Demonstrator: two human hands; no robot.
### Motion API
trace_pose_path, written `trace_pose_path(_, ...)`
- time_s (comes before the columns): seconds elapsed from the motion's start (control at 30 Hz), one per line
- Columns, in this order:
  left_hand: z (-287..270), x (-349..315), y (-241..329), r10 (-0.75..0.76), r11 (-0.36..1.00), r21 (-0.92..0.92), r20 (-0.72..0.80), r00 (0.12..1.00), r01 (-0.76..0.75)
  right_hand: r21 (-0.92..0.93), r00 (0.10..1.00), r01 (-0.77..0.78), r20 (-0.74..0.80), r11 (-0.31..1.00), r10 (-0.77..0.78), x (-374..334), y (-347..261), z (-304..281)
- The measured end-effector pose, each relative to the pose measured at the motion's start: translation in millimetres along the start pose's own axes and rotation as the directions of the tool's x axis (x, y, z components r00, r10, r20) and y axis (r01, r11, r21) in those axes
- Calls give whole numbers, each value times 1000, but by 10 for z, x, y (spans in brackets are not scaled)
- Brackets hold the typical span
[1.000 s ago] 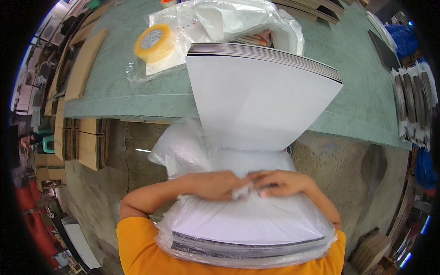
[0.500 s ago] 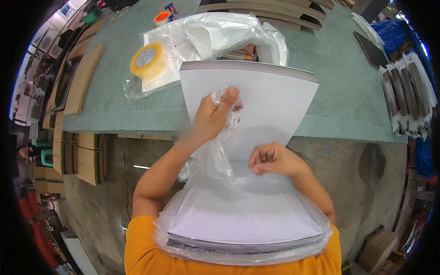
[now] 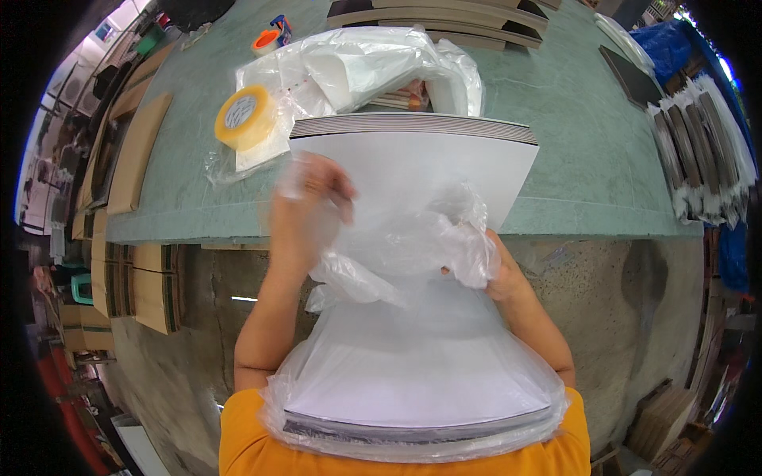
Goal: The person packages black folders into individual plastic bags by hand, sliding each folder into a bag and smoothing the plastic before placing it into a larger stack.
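The green bench (image 3: pixel 556 170) bears a yellow tape roll (image 3: pixel 245 119) and, farther back, a small orange roll (image 3: pixel 266 40). Grey-brown panels (image 3: pixel 444 24) lie stacked at its far side. Blue sheeting (image 3: pixel 663 49) bunches at right; cardboard bundles (image 3: pixel 151 291) stand at left.

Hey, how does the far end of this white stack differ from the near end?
The far end is bare, its thin layers plainly visible; the near end is covered by clear plastic, which blurs its layers. The far end is toward the green table; the near end is by the orange shirt. Both have a white upper face.
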State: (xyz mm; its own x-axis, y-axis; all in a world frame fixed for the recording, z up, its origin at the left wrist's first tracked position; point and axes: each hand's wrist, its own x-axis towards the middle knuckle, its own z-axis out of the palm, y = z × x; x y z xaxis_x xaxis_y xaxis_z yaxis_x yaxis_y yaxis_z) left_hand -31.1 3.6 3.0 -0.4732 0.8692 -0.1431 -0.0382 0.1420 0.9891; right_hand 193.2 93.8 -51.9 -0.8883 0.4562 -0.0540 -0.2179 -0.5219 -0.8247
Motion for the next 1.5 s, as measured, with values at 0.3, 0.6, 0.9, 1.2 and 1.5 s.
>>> trace_pose_path(0.3,433,-179,-209,142,927,328,141,980,-182,-675,963,-18,-209,737,-168,30,-15,277)
trace_pose_path(0.6,351,-294,-116,238,838,473,132,962,-272,-624,923,-123,-357,772,-142,46,-79,148)
trace_pose_path(0.9,237,-414,383,367,855,319,183,912,-408,-202,997,-9,-78,979,-7,13,-337,305)
trace_pose_path(1.2,-491,-247,-277,-160,946,213,-343,926,243,265,987,135,-119,955,-106,-145,-480,102)
trace_pose_path(1.5,436,-250,439,232,873,272,499,835,-406,-48,975,91,-199,995,-98,149,-304,434)
